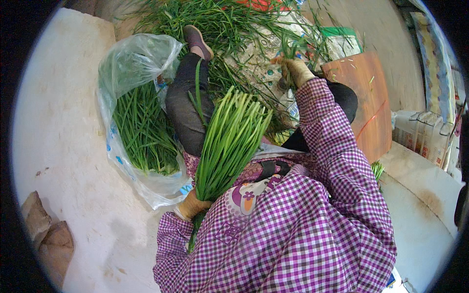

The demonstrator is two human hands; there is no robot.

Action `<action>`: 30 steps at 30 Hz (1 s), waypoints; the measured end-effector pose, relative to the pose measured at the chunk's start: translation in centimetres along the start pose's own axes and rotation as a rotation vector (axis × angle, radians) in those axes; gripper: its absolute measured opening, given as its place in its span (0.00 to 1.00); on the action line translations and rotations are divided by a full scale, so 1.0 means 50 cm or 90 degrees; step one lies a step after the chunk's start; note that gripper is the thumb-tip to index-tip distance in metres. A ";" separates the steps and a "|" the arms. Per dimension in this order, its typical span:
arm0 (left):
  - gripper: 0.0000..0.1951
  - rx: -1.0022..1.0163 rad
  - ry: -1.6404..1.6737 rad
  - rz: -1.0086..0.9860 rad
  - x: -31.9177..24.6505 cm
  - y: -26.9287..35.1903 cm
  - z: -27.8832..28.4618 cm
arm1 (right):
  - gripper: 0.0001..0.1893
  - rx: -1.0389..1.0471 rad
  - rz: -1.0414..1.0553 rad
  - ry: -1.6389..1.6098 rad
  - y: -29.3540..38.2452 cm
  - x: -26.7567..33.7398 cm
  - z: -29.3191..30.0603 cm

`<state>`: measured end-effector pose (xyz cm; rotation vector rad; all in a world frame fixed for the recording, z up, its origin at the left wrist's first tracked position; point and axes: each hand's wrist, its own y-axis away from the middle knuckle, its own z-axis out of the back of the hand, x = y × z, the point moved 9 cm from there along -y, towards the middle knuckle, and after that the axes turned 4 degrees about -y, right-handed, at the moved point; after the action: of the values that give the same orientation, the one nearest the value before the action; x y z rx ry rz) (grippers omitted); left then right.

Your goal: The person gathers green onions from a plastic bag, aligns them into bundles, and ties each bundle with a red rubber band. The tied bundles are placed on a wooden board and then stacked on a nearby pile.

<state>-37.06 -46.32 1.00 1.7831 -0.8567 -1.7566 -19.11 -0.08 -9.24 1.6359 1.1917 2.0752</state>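
Observation:
My left hand [196,206], in a tan glove, grips a thick bunch of garlic chives [231,143] low at its leafy end. The pale cut stalk ends fan upward over my lap. Farther out, my right hand [294,72], also gloved, is closed around a small tuft of green leaves [290,49] above a printed woven sack [263,69]. That tuft is partly blurred. Beside my left leg, a clear plastic bag [141,55] lies open with many chives [144,128] inside.
A loose heap of chives [220,22] spreads over the sack beyond my foot. A wooden board [361,106] leans near my right knee. Farther right is a printed bundle [421,133]. Brown cloth or sacking [55,245] lies on the pale floor [73,146] at left.

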 end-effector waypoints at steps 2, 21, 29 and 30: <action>0.25 -0.028 -0.010 -0.006 -0.004 0.003 -0.015 | 0.22 0.184 -0.052 -0.036 0.080 -0.024 -0.065; 0.25 -0.213 -0.043 -0.067 -0.015 -0.051 0.201 | 0.20 0.303 -0.020 -0.226 0.213 -0.076 -0.159; 0.23 -0.221 -0.217 -0.127 -0.039 -0.048 0.184 | 0.16 0.157 0.000 -0.358 0.155 0.020 -0.020; 0.24 -0.237 -0.163 -0.126 -0.038 -0.044 0.187 | 0.15 0.143 0.045 -0.304 0.156 0.040 -0.013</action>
<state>-46.11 -42.65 0.23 1.4605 -0.4150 -2.1413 -18.17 -4.08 -2.31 2.1432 1.2363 1.4925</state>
